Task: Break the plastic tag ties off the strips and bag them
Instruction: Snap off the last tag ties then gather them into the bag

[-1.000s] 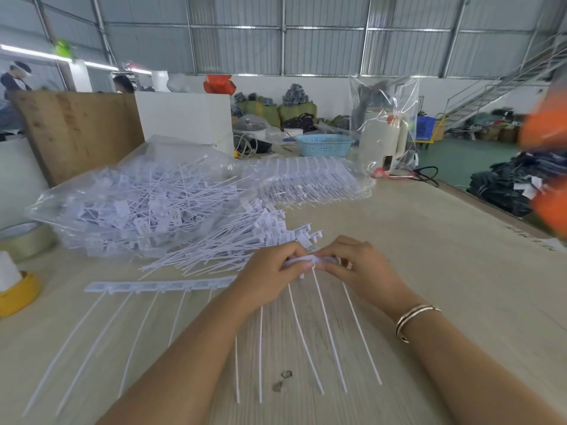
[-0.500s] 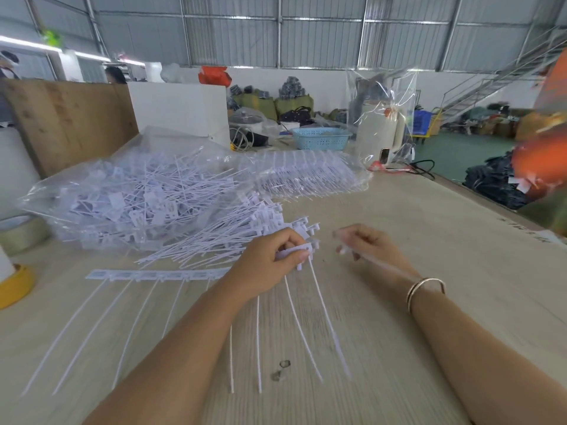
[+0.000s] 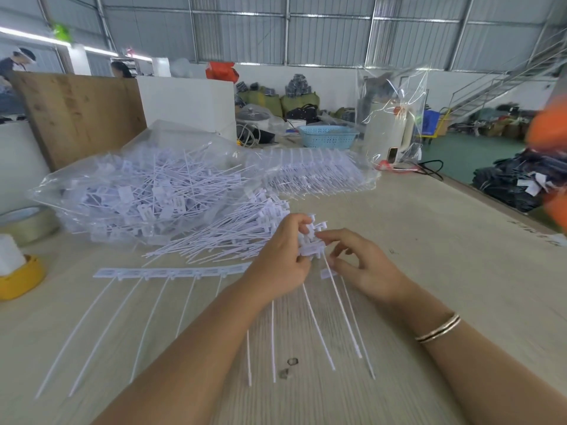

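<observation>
Ties in hand: white tag ties bunched by their flat heads near the middle of the tabletop, long tails fanning toward the near edge.
Left hand: left hand has its fingers curled round the heads of the bunch, gripping them.
Right hand: right hand is just beside the left, thumb and forefinger pinching one tie at its head; the other fingers are loosely bent.
Strip: a strip with ties still attached lies flat left of the hands, its tails pointing at the near edge.
Loose pile: broken-off ties heaped just behind the strip.
Bags: a clear bag stuffed with ties sits toward the far left corner; a second bag of strips lies near the far edge.
Left edge: tape roll and a yellow holder.
Wrist: two bangles on the right arm.
</observation>
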{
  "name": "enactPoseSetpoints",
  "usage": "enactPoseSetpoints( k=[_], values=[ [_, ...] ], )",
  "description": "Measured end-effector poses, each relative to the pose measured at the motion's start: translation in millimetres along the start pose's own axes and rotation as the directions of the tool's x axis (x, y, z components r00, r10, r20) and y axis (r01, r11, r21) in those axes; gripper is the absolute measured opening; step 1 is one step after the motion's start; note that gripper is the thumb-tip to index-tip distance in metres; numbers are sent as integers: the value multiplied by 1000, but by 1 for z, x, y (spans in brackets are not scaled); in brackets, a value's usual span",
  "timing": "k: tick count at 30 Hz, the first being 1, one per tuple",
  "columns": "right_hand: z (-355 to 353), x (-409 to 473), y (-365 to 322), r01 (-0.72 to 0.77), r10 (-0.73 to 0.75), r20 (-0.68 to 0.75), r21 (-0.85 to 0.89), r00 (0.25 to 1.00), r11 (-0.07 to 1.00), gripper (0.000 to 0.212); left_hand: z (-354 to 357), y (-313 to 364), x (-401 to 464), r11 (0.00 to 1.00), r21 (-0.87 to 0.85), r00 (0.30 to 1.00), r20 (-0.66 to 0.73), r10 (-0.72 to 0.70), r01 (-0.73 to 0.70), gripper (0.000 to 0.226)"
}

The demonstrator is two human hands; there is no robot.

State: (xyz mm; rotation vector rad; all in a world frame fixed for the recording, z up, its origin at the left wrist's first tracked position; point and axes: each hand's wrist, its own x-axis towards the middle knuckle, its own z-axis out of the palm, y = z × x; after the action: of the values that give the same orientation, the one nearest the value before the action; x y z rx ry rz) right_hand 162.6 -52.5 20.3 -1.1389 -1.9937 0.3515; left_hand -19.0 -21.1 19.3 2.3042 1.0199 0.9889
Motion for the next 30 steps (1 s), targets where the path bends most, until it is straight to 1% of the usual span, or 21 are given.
enactPoseSetpoints(
  k=[1, 3, 5, 6, 7, 9, 10, 12, 15, 17, 21, 23, 25, 27, 29, 30],
  values=[
    [4, 1, -3, 34, -35, 30, 13, 999, 999, 39, 2, 2, 1, 999, -33, 999, -32, 2, -3, 55],
    [12, 4, -3, 102, -99, 51, -41, 994, 994, 40, 4, 6, 3, 996, -85, 999, -46, -1, -2, 55],
    [14, 8, -2, 105, -107, -20, -72, 994, 992, 33, 2, 8, 3, 995, -103, 999, -34, -20, 16, 46],
    [13, 8, -1, 93, -98, -64, -72, 993, 993, 29, 0, 7, 3, 996, -84, 999, -37, -40, 37, 38],
    [11, 8, 1, 97, -105, -99, -85, 989, 992, 27, -3, 5, 4, 998, -28, 997, -44, -64, 62, 29],
    [10, 7, 2, 143, -162, -144, -137, 976, 980, 23, -8, -1, 6, 986, 129, 994, -29, -106, 109, 12],
    [9, 7, 1, 160, -184, -147, -158, 972, 974, 22, -9, -5, 6, 980, 152, 992, -9, -125, 125, 18],
    [8, 7, 0, 178, -206, -115, -218, 972, 960, 24, -8, -10, 5, 984, 101, 988, 36, -150, 146, 31],
    [8, 7, -1, 169, -207, -78, -340, 975, 925, 24, -7, -14, 4, 986, 50, 985, 54, -163, 160, 29],
    [8, 7, -2, 154, -197, -86, -358, 977, 921, 21, -7, -14, 4, 988, 41, 985, 76, -154, 151, 27],
    [9, 7, -4, 144, -205, -126, -381, 971, 913, 18, -6, -11, 2, 988, 131, 990, 103, -91, 77, 27],
    [9, 7, -3, 83, -128, -134, -298, 983, 951, 16, -5, -8, 2, 985, 170, 994, 90, -58, 42, 26],
    [8, 7, -1, 18, -37, -123, -152, 992, 988, 14, -5, -7, 2, 983, 182, 997, 71, -30, 17, 24],
    [10, 9, 0, -27, 18, -120, -68, 993, 997, 13, -3, -6, 3, 983, 182, 998, 58, -13, 2, 21],
    [10, 10, 1, -101, 106, -158, 35, 982, 994, 23, -4, -7, 3, 979, 201, 999, 41, 15, -23, 19],
    [9, 9, 3, -139, 161, -190, 124, 969, 983, 28, -5, -7, 3, 979, 201, 999, 26, 31, -36, 18]
  ],
)
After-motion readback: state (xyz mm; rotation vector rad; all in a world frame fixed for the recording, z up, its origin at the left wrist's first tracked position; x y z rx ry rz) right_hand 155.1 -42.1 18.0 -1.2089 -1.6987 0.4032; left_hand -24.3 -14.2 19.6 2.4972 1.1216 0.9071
